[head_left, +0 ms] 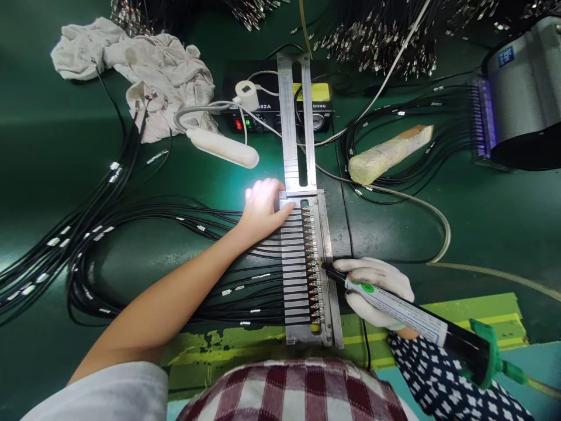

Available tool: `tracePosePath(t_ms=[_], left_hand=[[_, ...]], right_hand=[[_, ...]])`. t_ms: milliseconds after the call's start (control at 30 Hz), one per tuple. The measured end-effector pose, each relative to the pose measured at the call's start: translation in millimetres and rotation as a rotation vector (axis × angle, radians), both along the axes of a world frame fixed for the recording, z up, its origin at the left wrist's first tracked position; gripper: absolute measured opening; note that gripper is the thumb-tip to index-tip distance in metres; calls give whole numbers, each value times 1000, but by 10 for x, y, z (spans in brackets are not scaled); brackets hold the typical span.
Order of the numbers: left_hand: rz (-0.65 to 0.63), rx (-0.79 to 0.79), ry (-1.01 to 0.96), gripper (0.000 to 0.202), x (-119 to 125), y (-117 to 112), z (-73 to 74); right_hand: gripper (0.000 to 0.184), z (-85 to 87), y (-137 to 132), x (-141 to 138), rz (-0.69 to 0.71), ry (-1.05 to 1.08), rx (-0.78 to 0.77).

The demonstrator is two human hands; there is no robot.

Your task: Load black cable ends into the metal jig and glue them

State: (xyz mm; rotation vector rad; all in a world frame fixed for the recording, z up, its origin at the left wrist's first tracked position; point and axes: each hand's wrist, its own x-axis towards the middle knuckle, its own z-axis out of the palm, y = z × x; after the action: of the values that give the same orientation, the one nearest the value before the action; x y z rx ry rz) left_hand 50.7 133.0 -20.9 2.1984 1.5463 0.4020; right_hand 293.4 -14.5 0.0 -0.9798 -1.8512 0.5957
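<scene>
A metal fixture point(326, 234) lies lengthwise in front of me and clamps a row of several black cables point(188, 213), their small tips lined up in its slot. My bare left hand point(262, 210) rests flat on the fixture's upper left part, fingers stretched over the clamp bars. My right hand point(377, 291), in a white glove, is closed round a black dispensing syringe point(421, 318) with a green end cap. The syringe's needle tip touches the row of cable tips about halfway down the fixture.
A lit gooseneck lamp point(223, 148) shines over the fixture's top. Behind it stand a black controller box point(322, 111) and a crumpled white rag point(153, 70). A wrapped block point(390, 154) lies right of the rail, a grey machine point(521, 88) far right. Loose cable bundles spread left.
</scene>
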Motion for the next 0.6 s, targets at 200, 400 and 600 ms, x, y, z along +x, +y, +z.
tracePosePath(t_ms=[200, 400, 600], left_hand=[[-1, -12, 7, 25, -3, 3, 3], [-1, -7, -9, 24, 3, -5, 14], [3, -3, -17, 24, 11, -8, 26]], right_hand=[[26, 0, 1, -2, -13, -6, -10], [29, -52, 3, 16, -5, 10, -19], [29, -54, 5, 9, -10, 24, -8]])
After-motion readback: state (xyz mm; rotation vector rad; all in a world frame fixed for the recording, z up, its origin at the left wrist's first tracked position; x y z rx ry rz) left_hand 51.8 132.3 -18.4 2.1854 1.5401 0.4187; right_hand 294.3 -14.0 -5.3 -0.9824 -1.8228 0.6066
